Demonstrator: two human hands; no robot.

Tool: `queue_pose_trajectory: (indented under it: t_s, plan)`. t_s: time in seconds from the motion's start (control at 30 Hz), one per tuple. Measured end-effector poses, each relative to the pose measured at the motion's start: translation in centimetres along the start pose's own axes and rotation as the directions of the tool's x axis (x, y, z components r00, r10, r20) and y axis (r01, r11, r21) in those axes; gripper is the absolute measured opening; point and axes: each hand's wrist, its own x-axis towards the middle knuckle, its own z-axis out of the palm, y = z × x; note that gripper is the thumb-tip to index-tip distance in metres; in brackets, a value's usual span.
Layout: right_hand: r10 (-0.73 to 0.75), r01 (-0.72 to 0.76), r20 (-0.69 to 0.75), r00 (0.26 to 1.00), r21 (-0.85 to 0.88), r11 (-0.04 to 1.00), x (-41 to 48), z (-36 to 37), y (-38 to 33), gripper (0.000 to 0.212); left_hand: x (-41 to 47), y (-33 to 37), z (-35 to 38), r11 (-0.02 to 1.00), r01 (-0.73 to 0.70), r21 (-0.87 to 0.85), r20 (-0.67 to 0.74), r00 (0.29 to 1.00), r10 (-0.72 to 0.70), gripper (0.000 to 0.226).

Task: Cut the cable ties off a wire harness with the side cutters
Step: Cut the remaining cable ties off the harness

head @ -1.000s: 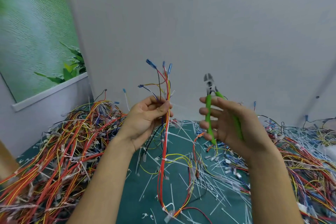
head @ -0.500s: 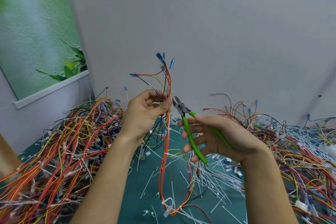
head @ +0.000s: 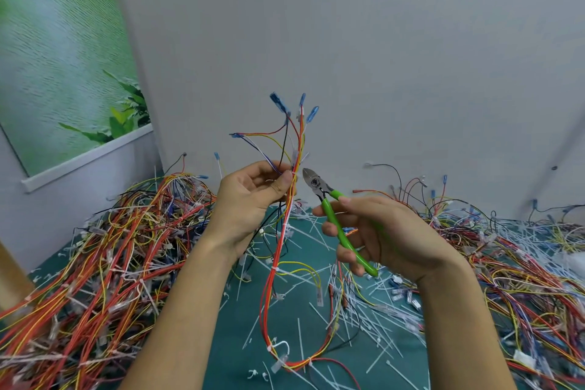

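My left hand [head: 253,199] pinches a wire harness [head: 277,250] of red, orange and yellow wires between thumb and fingers. Its blue terminals fan out above the hand. The rest hangs down in a loop to the green mat. A white cable tie [head: 296,157] wraps the bundle just above my thumb. My right hand [head: 383,237] grips the green-handled side cutters [head: 338,218]. Their steel jaws point up and left, a little to the right of that tie and apart from the wires. More white ties sit lower on the hanging loop.
A large heap of tied harnesses [head: 104,263] covers the left of the green mat [head: 240,326]. Another tangle of wires [head: 522,263] lies at the right. Several cut white tie ends [head: 357,304] litter the middle. A grey wall [head: 380,57] stands close behind.
My right hand has swung the cutters from upright at the right down and left until the jaws sit beside the harness. My left hand has kept its hold and risen slightly.
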Motion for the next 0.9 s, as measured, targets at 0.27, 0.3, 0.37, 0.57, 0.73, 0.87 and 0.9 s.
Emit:
queue_pose_trajectory:
  t_s: [0.27, 0.3, 0.37, 0.57, 0.73, 0.87, 0.9]
  plan:
    - [0.09, -0.087, 0.056, 0.994, -0.059, 0.994, -0.7, -0.1, -0.2, 0.045, 0.1, 0.2, -0.2, 0.993, 0.047, -0.107, 0.004, 0.999, -0.047, 0.021]
    - [0.087, -0.084, 0.053, 0.995, -0.071, 0.994, -0.7, 0.0, -0.1, 0.045, 0.1, 0.2, -0.2, 0.991, 0.053, -0.122, 0.011, 0.999, -0.053, 0.02]
    - [0.07, -0.067, 0.033, 0.997, -0.084, 0.994, -0.6, 0.1, -0.1, 0.043, 0.1, 0.1, -0.3, 0.987, 0.066, -0.143, 0.025, 0.998, -0.063, 0.018]
    - [0.048, -0.048, -0.008, 0.999, -0.106, 0.993, -0.3, 0.5, -0.1, 0.041, 0.2, 0.2, -0.6, 0.986, 0.066, -0.156, 0.047, 0.997, -0.059, 0.015]
    - [0.058, -0.058, -0.008, 0.998, -0.074, 0.996, -0.3, 0.3, 0.0, 0.042, 0.2, 0.2, -0.8, 0.986, 0.07, -0.15, 0.085, 0.995, -0.058, 0.014]
    - [0.06, -0.06, -0.004, 0.998, -0.068, 0.996, -0.2, 0.5, 0.0, 0.045, 0.1, 0.3, -1.1, 0.99, 0.092, -0.109, 0.111, 0.991, -0.08, 0.017]
    - [0.055, -0.055, -0.007, 0.998, -0.073, 0.996, -0.1, 0.6, 0.0, 0.045, 0.1, 0.3, -1.1, 0.991, 0.094, -0.095, 0.12, 0.989, -0.083, 0.018]
